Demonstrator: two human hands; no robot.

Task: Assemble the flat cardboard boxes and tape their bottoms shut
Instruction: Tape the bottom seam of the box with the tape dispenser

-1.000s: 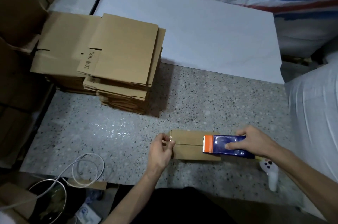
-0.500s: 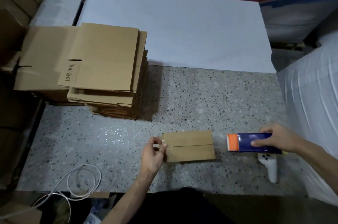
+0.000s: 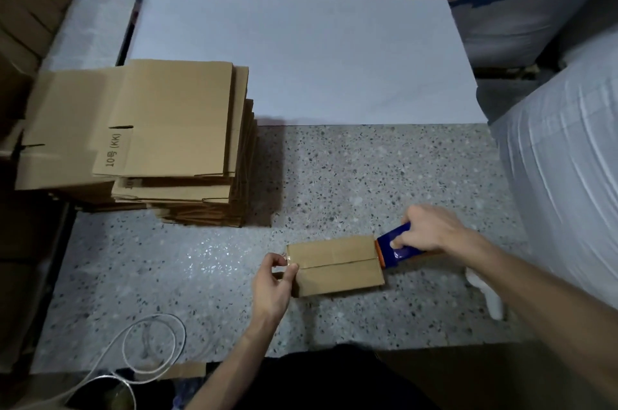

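Observation:
A small assembled cardboard box [image 3: 336, 265] lies on the speckled floor with its closed flaps facing up and the seam running left to right. My left hand [image 3: 272, 284] pinches the clear tape end against the box's left edge. My right hand [image 3: 429, 229] grips a blue tape dispenser [image 3: 394, 247] with an orange front, tilted down at the box's right edge. A tall stack of flat cardboard boxes [image 3: 177, 145] stands to the upper left.
A large white sheet [image 3: 301, 58] covers the floor beyond the box. A white wrapped bundle [image 3: 568, 175] rises at the right. A white controller [image 3: 488, 296] lies under my right forearm. A white cable loop [image 3: 150, 346] sits at the lower left, with brown cartons [image 3: 23, 8] at the far left.
My right hand drew the dispenser rightwards across the box, past its right edge, then brought it back, tilted down, against that edge. My left hand stayed at the left edge.

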